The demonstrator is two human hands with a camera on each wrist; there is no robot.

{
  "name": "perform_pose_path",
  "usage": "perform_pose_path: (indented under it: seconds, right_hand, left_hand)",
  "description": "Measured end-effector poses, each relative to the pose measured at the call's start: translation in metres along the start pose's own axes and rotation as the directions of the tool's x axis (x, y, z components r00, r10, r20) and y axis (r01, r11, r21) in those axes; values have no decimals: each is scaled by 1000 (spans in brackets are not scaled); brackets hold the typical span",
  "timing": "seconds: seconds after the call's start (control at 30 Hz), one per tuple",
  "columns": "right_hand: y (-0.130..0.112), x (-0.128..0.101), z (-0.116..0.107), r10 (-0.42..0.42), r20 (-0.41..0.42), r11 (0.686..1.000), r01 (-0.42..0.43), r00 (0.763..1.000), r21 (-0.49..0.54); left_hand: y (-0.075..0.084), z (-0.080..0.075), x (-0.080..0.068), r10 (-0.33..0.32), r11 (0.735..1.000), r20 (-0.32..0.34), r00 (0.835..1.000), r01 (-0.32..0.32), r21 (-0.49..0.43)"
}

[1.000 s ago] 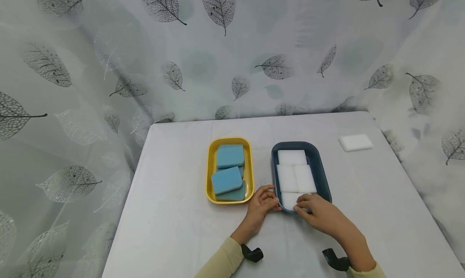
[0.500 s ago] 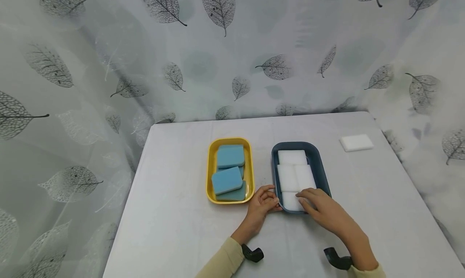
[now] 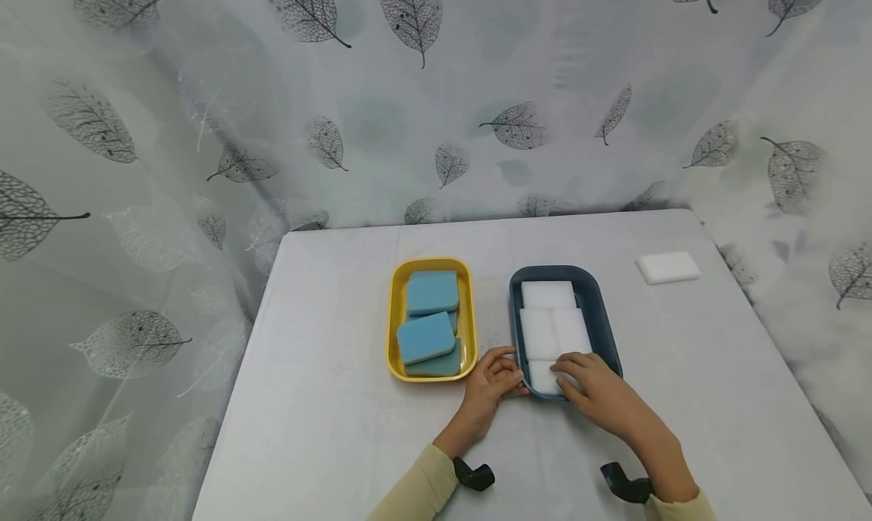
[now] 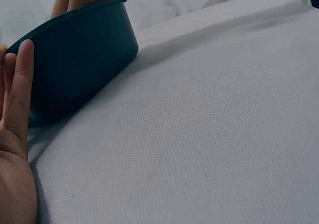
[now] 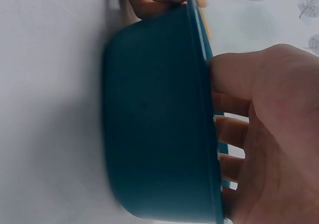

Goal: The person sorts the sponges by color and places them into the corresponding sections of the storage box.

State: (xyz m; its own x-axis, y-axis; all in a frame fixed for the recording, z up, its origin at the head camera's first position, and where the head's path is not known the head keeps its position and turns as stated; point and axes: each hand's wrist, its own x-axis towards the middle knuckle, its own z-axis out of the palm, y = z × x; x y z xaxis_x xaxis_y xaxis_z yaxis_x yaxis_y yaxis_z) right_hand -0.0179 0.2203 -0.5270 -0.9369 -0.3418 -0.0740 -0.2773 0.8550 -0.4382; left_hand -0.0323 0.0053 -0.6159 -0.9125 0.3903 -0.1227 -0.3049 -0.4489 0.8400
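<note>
White sponges (image 3: 553, 330) fill the blue tray (image 3: 606, 332); the right hand (image 3: 591, 391) lays flat fingers on the nearest one. The left hand (image 3: 492, 381) presses straight fingers against the tray's near corner, with bare table (image 3: 327, 430) around.

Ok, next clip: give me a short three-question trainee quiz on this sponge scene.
1. True or false: the yellow tray holds white sponges.
2. Which hand reaches into the dark blue tray? A) left hand B) right hand
3. Where does the loose white sponge lie?

Key:
1. False; it holds blue sponges.
2. B; its fingers rest on the nearest white sponge in the tray, while the left hand touches the tray's outer wall.
3. On the table, far right, apart from both trays.
</note>
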Motion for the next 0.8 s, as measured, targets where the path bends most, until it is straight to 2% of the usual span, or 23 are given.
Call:
perform_pose_path:
  seconds: [0.27,0.43,0.57,0.8]
  right_hand:
    - [0,-2,-7,3,-5,999,-3,1000,53]
    - [-1,-1,-7,-13,-16,1000,13,1000,25]
    - [-1,1,-6,13,-58,1000,-12,998,9]
    - [-1,5,4,21,-63,999,-23,998,-46]
  left_hand:
    - [0,0,0,-3,1000,3,1000,3,-5]
    - [0,0,0,-3,1000,0,1000,3,-4]
    - [1,0,0,-4,1000,-1,1000,4,4]
    - [1,0,0,-8,1000,1,1000,8,11]
